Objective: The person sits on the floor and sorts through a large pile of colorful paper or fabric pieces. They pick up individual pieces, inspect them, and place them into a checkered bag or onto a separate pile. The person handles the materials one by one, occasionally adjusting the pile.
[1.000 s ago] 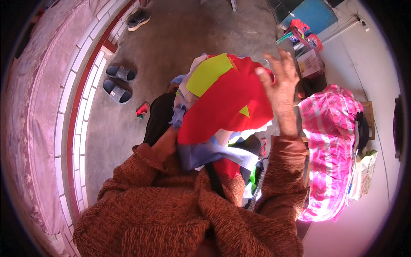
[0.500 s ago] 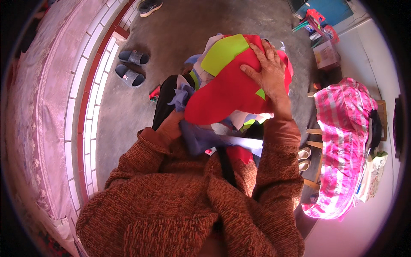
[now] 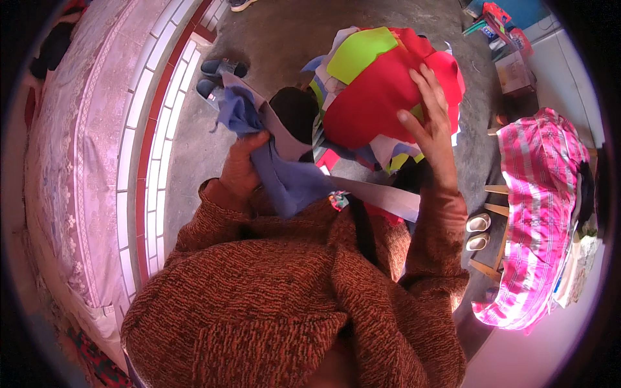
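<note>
My left hand [image 3: 242,167] is closed around bunched blue-purple cloth [image 3: 283,178]. Loose ends stick up above the fist, and a fold drapes down towards my lap. A pale lilac strip [image 3: 388,197] runs across my lap to the right forearm. Beyond my knees sits a rounded heap of cloth scraps, topped by a large red cloth piece [image 3: 369,103] and a lime-green piece [image 3: 361,53]. At the heap's right side, my right hand [image 3: 432,123] has its fingers apart over the red cloth, gripping nothing. Whether its fingertips touch the cloth I cannot tell.
Dark slippers [image 3: 217,81] lie on the grey floor at the left, beside a white-tiled ledge [image 3: 152,161]. A pink plaid cloth [image 3: 533,213] covers wooden-legged furniture on the right, with pale shoes [image 3: 478,231] near it. A cardboard box [image 3: 514,71] stands at the far right.
My left hand has risen from beside the heap, bringing the blue-purple cloth up and left. The right hand's fingers have shifted from the heap's top to its right side. The whole view has shifted slightly.
</note>
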A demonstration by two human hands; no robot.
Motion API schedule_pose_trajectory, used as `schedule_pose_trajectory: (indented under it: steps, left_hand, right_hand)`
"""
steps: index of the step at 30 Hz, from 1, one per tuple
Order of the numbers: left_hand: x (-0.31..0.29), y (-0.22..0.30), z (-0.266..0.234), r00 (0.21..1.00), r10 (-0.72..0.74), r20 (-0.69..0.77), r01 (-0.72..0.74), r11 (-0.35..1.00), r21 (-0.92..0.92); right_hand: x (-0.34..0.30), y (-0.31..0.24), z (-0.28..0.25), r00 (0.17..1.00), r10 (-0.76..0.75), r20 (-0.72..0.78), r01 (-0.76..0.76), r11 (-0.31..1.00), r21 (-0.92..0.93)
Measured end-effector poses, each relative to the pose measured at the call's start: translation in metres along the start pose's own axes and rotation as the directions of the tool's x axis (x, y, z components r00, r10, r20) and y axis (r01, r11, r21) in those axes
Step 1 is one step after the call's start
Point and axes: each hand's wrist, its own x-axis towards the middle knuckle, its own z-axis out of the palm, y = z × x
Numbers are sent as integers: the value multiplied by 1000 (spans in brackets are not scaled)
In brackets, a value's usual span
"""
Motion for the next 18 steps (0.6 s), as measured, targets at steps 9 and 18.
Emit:
schedule_pose_trajectory:
  steps: [9, 18]
  left_hand:
    - [16, 13, -15, 952, 247, -183, -232, 968, 101]
    - [21, 24, -22, 931, 333, -147, -322, 942, 95]
  right_hand:
    - [-111, -20, -29, 895, 279, 347, -361, 911, 197]
    - [-185, 0, -36, 754, 595, 277, -655, 709, 261]
